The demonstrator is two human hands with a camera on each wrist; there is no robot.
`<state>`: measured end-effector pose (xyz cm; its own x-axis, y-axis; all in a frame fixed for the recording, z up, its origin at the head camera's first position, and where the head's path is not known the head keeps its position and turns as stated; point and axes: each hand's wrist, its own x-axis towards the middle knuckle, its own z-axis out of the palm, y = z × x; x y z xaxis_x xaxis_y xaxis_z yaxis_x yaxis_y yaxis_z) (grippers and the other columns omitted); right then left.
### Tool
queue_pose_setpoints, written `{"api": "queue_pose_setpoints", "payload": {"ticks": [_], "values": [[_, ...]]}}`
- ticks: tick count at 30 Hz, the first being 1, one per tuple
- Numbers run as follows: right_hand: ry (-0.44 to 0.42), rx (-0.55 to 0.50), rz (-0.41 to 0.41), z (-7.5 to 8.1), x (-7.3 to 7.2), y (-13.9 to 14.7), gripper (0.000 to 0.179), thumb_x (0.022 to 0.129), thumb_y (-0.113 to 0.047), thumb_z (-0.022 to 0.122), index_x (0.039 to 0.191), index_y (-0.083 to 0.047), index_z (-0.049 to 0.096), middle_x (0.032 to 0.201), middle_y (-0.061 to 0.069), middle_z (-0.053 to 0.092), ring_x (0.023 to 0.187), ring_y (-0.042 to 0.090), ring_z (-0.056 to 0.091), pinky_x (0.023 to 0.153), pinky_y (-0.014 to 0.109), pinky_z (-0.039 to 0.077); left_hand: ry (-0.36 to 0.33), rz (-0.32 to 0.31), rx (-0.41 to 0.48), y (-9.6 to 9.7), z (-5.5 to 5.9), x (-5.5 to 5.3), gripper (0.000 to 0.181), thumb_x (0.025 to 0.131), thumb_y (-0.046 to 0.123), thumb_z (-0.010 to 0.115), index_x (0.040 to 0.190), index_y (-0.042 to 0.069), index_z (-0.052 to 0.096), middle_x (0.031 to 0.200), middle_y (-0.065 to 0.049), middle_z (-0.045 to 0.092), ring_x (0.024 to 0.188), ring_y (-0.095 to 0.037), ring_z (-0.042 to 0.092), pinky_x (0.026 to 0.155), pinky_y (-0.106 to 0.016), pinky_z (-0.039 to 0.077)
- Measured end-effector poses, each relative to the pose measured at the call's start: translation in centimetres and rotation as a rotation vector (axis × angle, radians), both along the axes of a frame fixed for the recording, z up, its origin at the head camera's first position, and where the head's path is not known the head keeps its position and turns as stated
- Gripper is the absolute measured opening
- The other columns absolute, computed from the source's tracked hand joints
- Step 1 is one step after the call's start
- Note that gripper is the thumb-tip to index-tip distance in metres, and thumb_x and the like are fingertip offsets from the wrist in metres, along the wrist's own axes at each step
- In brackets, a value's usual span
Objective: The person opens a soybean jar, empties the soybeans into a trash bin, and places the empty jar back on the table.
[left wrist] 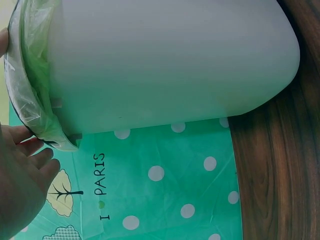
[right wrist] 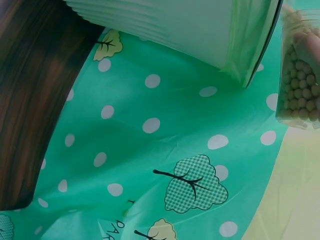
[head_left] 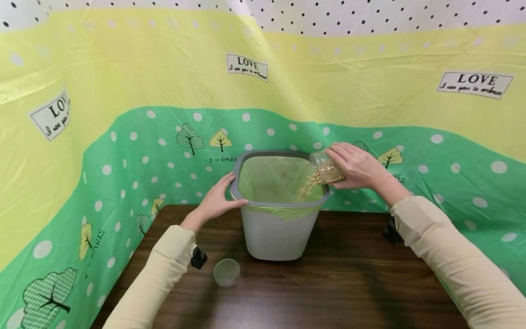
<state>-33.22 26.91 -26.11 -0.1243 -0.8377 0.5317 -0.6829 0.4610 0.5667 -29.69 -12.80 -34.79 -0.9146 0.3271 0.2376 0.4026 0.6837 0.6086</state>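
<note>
A light grey trash bin [head_left: 277,235] with a darker rim stands upright on the table, lined with a green plastic bag [head_left: 269,176]. My right hand [head_left: 357,164] grips a clear jar [head_left: 322,160] tilted over the bin's right rim. Pale round beans [head_left: 311,182] stream from its mouth down into the lined bin. More beans [right wrist: 300,92] still fill part of the jar in the right wrist view. On the left, my left hand [head_left: 215,199] rests against the bin's rim, thumb along the front edge. Its fingers [left wrist: 31,146] touch the rim's side in the left wrist view.
A round translucent lid [head_left: 227,272] lies on the dark wooden table [head_left: 328,292], in front and left of the bin. Behind and at both sides hangs a green and yellow printed cloth [head_left: 164,82], close to the bin's back.
</note>
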Motion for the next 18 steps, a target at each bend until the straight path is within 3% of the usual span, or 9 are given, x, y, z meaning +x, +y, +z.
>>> {"api": "queue_pose_setpoints", "payload": {"ticks": [12, 18], "values": [[0.034, 0.079, 0.007, 0.9, -0.1, 0.0, 0.084, 0.084, -0.063, 0.023, 0.118, 0.009, 0.051, 0.107, 0.028, 0.057, 0.098, 0.042, 0.054, 0.086, 0.051, 0.043, 0.001, -0.003, -0.001, 0.1, 0.0, 0.0, 0.089, 0.076, 0.054, 0.064, 0.145, 0.013, 0.024, 0.151, 0.0, 0.017, 0.136, -0.026, 0.019, 0.104, -0.051, 0.024], [0.037, 0.139, 0.013, 1.6, -0.1, -0.1, 0.078, 0.082, -0.057, 0.037, 0.121, 0.01, 0.048, 0.111, 0.029, 0.055, 0.102, 0.043, 0.053, 0.087, 0.051, 0.043, -0.005, -0.001, 0.007, 0.1, 0.1, 0.1, 0.089, 0.076, 0.054, 0.064, 0.144, 0.012, 0.025, 0.151, 0.001, 0.017, 0.136, -0.025, 0.019, 0.104, -0.051, 0.024]]}}
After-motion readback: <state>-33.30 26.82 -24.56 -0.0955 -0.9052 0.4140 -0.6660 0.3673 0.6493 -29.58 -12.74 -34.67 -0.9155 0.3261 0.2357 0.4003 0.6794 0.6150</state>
